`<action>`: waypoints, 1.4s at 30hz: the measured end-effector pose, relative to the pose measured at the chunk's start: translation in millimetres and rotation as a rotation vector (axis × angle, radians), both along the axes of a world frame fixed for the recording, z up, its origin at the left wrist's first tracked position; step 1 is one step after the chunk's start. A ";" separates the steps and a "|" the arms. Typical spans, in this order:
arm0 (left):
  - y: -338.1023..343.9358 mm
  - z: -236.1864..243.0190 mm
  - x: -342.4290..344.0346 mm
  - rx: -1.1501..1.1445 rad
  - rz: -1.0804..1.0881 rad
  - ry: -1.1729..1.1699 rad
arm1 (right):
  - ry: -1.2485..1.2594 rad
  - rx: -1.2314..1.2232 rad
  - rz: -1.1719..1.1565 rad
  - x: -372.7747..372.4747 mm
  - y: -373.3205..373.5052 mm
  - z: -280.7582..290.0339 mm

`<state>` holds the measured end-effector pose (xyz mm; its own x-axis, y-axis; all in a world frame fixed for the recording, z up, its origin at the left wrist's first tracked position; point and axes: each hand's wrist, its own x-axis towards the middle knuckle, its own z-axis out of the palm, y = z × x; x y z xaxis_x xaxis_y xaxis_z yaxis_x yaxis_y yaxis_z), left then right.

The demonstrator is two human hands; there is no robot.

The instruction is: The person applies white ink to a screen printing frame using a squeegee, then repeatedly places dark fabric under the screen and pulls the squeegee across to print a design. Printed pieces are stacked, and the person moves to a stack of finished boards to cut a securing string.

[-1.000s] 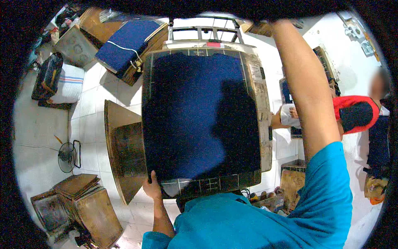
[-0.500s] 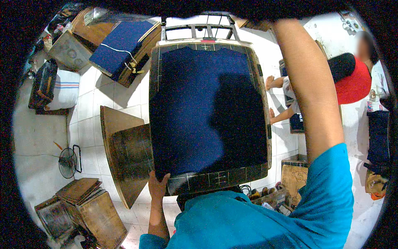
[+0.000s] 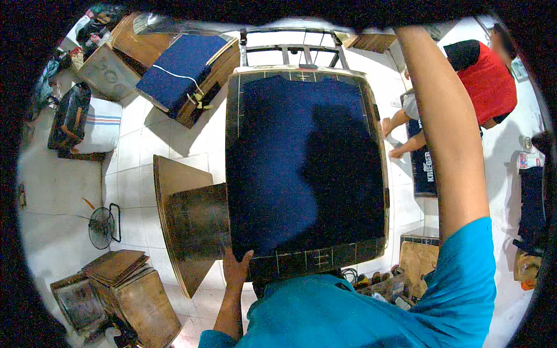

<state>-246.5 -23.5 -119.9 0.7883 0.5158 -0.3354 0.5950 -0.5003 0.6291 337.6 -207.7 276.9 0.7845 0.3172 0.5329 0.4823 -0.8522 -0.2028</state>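
Note:
A dark blue cloth [image 3: 301, 168] lies spread flat over a large square platen [image 3: 316, 258] marked with pale grid lines. My left hand [image 3: 237, 268] rests on the platen's near left corner, fingers apart and pressed against its edge. My right arm [image 3: 447, 133] stretches up and away past the platen's right side; the hand itself is out of view beyond the top of the picture. My teal shirt fills the bottom of the view.
Brown boards [image 3: 194, 229] lean at the platen's left. Another board with blue cloth [image 3: 183, 69] lies at the back left. Wooden frames [image 3: 125, 287] are stacked at lower left beside a small fan [image 3: 103, 227]. A person in red [image 3: 484, 78] sits on the tiled floor at right.
The view has tilted slightly, so the platen sits lower and more to the right in the picture. The person in red now appears higher up at the right. My left hand stays at the corner.

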 end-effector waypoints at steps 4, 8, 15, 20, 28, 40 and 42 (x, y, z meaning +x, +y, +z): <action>2.4 3.3 5.5 -0.103 0.027 0.160 | -0.127 0.048 0.076 4.8 5.4 1.7; 9.0 -4.3 6.2 0.120 -0.062 0.131 | 0.013 0.022 -0.006 14.4 4.1 9.1; 58.4 12.2 52.2 0.209 -0.461 0.491 | -0.277 -0.258 -0.143 82.0 -34.6 -39.8; 94.7 94.2 180.9 0.356 -0.268 0.000 | -0.086 -0.398 -0.149 42.4 -48.6 -85.9; 93.3 92.3 287.9 -1.047 0.708 -0.639 | 0.071 -0.043 0.159 -127.7 -53.8 -251.7; 113.7 -65.8 269.4 -0.642 0.787 -0.029 | 0.454 -0.285 0.288 8.6 -25.4 -367.8; 110.1 -56.6 270.9 -0.593 0.760 -0.003 | 0.373 -0.228 0.293 51.0 -15.9 -372.9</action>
